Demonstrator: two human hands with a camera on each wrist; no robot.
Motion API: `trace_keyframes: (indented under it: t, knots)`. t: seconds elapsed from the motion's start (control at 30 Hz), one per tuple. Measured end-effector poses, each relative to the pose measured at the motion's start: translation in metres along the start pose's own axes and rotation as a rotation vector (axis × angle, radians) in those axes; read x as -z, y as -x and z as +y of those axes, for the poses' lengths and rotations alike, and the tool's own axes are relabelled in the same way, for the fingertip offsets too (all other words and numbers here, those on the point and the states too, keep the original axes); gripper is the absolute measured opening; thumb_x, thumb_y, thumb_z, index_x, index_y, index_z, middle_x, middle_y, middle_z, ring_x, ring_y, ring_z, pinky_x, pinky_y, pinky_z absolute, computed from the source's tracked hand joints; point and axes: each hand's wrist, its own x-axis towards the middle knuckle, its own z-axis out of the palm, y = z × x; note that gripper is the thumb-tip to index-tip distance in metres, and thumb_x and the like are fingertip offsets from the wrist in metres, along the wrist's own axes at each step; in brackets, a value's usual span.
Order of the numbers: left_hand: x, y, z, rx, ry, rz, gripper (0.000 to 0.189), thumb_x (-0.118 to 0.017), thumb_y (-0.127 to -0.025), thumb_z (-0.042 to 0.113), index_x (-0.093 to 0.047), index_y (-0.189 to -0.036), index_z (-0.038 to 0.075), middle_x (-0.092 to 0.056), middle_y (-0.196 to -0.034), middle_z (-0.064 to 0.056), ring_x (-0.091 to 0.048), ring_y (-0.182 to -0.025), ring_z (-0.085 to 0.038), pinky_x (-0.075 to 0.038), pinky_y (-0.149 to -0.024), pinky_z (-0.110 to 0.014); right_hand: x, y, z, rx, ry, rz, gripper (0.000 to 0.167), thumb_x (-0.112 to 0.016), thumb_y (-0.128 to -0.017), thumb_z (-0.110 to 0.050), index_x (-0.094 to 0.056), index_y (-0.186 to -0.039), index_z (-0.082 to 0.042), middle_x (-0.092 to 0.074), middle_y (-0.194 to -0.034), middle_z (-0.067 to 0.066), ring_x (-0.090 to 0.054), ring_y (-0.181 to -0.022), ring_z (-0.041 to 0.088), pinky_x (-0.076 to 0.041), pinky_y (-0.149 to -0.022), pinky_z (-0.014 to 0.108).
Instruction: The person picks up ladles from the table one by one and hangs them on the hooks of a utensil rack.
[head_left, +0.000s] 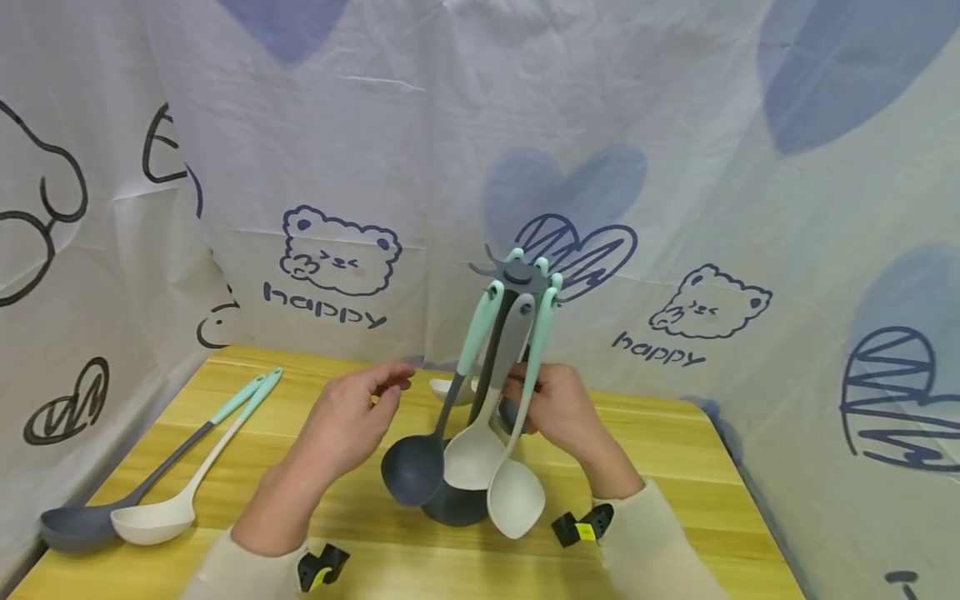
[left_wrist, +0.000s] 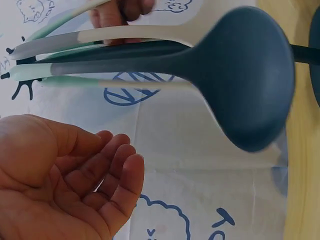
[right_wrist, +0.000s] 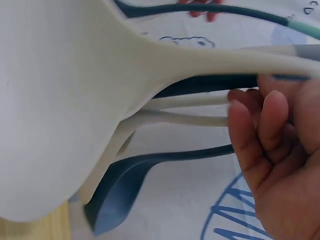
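A grey utensil rack (head_left: 519,273) stands on the table, its dark round base (head_left: 457,507) partly hidden. From its hooks hang a dark blue ladle (head_left: 412,471), a white utensil with a grey handle (head_left: 474,457) and a white ladle with a mint handle (head_left: 516,498), with others behind. My left hand (head_left: 348,421) is just left of the rack, fingers loosely bent, holding nothing. My right hand (head_left: 558,408) reaches behind the hanging handles from the right. In the right wrist view its bent fingers (right_wrist: 245,135) overlap several handles; I cannot tell whether they grip one.
Two more ladles lie on the left of the wooden table (head_left: 622,533): a dark one (head_left: 82,527) and a white one (head_left: 153,521), both with mint handle ends. A printed cloth (head_left: 435,150) hangs behind and along both sides of the table.
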Motion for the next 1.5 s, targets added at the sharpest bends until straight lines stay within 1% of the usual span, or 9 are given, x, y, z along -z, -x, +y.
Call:
trace_keyframes:
  t: [0.17,0.3,0.4,0.57,0.97,1.13,1.27,1.37,1.5]
  knots:
    - [-0.003,0.004,-0.011,-0.006,-0.046,-0.009,0.03,-0.053,-0.107,0.01,-0.073,-0.13,0.01,-0.077,-0.122,-0.007,-0.072,-0.109,-0.026,-0.059,-0.089,-0.046,0.004,0.014,-0.006,0.004,-0.082,0.214,0.02,-0.065,-0.105,-0.012,-0.08,-0.099,-0.001,-0.07,-0.076,0.013,-0.056,-0.05,0.015,-0.051,-0.048,0.027]
    - [-0.004,0.007,-0.02,0.019,-0.075,-0.024,0.03,-0.052,-0.107,0.01,-0.074,-0.128,0.011,-0.078,-0.12,-0.007,-0.072,-0.103,-0.023,-0.056,-0.082,-0.04,0.005,0.024,-0.011,0.152,-0.175,0.396,0.019,-0.065,-0.105,-0.006,-0.08,-0.099,0.003,-0.071,-0.076,0.001,-0.056,-0.05,0.011,-0.05,-0.048,0.023]
    - [-0.004,0.009,-0.026,0.042,-0.089,-0.028,0.031,-0.051,-0.107,0.009,-0.074,-0.128,0.011,-0.078,-0.119,-0.007,-0.071,-0.101,-0.022,-0.053,-0.079,-0.038,0.004,0.029,-0.015,0.302,-0.232,0.462,0.015,-0.064,-0.103,0.002,-0.078,-0.099,0.005,-0.072,-0.082,-0.008,-0.056,-0.051,0.01,-0.05,-0.049,0.02]
    - [-0.002,0.013,-0.033,0.073,-0.099,-0.055,0.03,-0.053,-0.106,0.009,-0.074,-0.128,0.01,-0.078,-0.119,-0.007,-0.071,-0.102,-0.024,-0.054,-0.08,-0.039,0.001,0.033,-0.018,0.452,-0.24,0.459,0.015,-0.067,-0.094,0.016,-0.076,-0.103,0.008,-0.072,-0.088,-0.01,-0.056,-0.055,0.009,-0.051,-0.053,0.019]
    - [0.005,0.013,-0.079,0.176,-0.253,-0.115,0.03,-0.057,-0.105,0.014,-0.07,-0.13,0.003,-0.077,-0.11,-0.013,-0.057,-0.066,-0.016,-0.044,-0.057,-0.033,-0.007,0.035,-0.02,0.395,-0.196,0.46,0.011,-0.075,-0.093,0.008,-0.079,-0.1,0.0,-0.065,-0.08,0.008,-0.052,-0.054,0.01,-0.044,-0.045,0.02]
    - [0.024,0.005,-0.111,0.215,-0.351,-0.142,0.033,-0.056,-0.102,0.012,-0.066,-0.129,-0.004,-0.075,-0.111,-0.02,-0.061,-0.071,-0.021,-0.049,-0.059,-0.037,-0.011,0.037,-0.022,0.388,-0.136,0.495,0.01,-0.076,-0.093,0.004,-0.079,-0.1,-0.002,-0.067,-0.079,0.011,-0.052,-0.053,0.008,-0.043,-0.043,0.02]
    - [0.044,-0.004,-0.136,0.253,-0.43,-0.193,0.033,-0.057,-0.099,0.011,-0.068,-0.125,-0.007,-0.072,-0.117,-0.028,-0.069,-0.088,-0.039,-0.055,-0.072,-0.05,-0.011,0.038,-0.024,0.378,-0.122,0.509,0.009,-0.076,-0.094,0.003,-0.079,-0.1,-0.003,-0.066,-0.079,0.01,-0.052,-0.052,0.008,-0.042,-0.043,0.02]
    - [0.056,-0.009,-0.153,0.291,-0.462,-0.239,0.024,-0.056,-0.097,0.009,-0.071,-0.109,-0.007,-0.071,-0.099,-0.027,-0.065,-0.08,-0.04,-0.053,-0.068,-0.05,-0.011,0.038,-0.024,0.375,-0.125,0.508,0.009,-0.076,-0.094,0.003,-0.079,-0.1,-0.002,-0.066,-0.078,0.01,-0.052,-0.052,0.008,-0.042,-0.043,0.02]
    - [0.063,-0.011,-0.173,0.374,-0.458,-0.279,0.018,-0.051,-0.097,0.006,-0.065,-0.093,-0.005,-0.058,-0.077,-0.016,-0.051,-0.065,-0.028,-0.043,-0.059,-0.041,-0.011,0.037,-0.024,0.374,-0.124,0.508,0.008,-0.077,-0.094,0.002,-0.079,-0.099,-0.002,-0.066,-0.077,0.01,-0.051,-0.052,0.008,-0.042,-0.042,0.02]
